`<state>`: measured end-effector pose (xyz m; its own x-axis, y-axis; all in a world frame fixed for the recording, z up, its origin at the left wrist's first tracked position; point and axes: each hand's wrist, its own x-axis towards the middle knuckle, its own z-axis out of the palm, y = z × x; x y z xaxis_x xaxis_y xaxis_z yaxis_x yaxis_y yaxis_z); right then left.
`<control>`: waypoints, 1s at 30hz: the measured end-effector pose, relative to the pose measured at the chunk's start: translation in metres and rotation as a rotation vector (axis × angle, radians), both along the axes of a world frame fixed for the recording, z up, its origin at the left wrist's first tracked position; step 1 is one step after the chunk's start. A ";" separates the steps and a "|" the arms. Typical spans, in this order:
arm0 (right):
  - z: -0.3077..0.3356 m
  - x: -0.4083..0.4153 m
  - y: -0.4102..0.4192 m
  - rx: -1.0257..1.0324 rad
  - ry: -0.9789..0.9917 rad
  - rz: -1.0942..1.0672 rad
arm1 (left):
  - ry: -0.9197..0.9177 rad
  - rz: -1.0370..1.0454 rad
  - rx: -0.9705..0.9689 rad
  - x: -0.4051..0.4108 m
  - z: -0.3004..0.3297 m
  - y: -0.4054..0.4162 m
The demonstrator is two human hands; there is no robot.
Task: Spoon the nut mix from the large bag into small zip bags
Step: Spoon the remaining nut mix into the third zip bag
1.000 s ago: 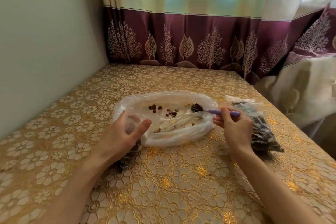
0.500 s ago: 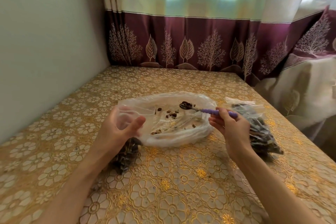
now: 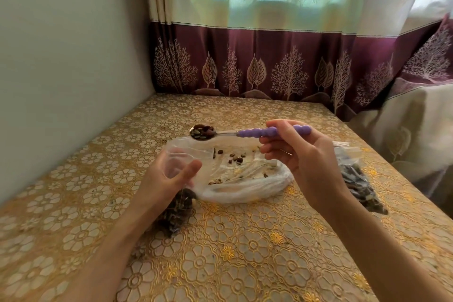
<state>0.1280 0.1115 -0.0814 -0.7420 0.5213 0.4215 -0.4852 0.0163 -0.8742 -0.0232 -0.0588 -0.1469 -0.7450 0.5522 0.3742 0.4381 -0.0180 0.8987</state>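
Note:
The large clear bag (image 3: 247, 186) lies flat and open on the table with a few nuts scattered inside. My right hand (image 3: 301, 157) grips the purple beaded handle of a spoon (image 3: 259, 132), its bowl heaped with nut mix (image 3: 202, 131) and held above the large bag's far left edge. My left hand (image 3: 166, 179) holds the open mouth of a small zip bag (image 3: 176, 211), partly filled with dark nut mix, that hangs down to the table just below the spoon bowl.
A filled small zip bag (image 3: 355, 179) lies to the right, partly behind my right wrist. The gold floral tablecloth (image 3: 245, 252) covers the table. A wall stands at the left, curtains (image 3: 269, 61) at the back and a draped cloth at the right edge.
My right hand lifted the loaded spoon out of the large bag and carried it up and left toward the small bag's mouth. My left hand raised that mouth slightly.

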 end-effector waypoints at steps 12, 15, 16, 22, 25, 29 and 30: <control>-0.001 -0.001 -0.002 0.201 -0.033 0.037 | -0.030 -0.015 0.052 0.001 0.000 0.001; -0.007 -0.003 0.008 0.042 -0.008 -0.086 | -0.028 -0.011 0.068 0.000 0.000 0.000; -0.010 -0.004 0.012 0.022 -0.023 -0.135 | -0.023 -0.008 0.067 0.000 0.000 0.000; -0.035 -0.003 0.029 0.135 -0.233 -0.222 | 0.014 0.028 0.064 0.001 -0.001 -0.001; -0.042 0.000 0.031 0.183 -0.277 -0.248 | 0.029 0.028 0.061 0.002 0.000 -0.002; -0.045 0.004 0.030 0.242 -0.316 -0.224 | 0.039 0.025 0.043 0.001 0.000 -0.001; -0.045 0.005 0.028 0.241 -0.324 -0.203 | 0.047 0.024 0.037 0.001 0.000 -0.001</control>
<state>0.1328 0.1398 -0.1267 -0.7487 0.5851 0.3116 -0.1531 0.3047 -0.9401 -0.0222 -0.0598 -0.1469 -0.7393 0.5193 0.4287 0.4802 -0.0398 0.8763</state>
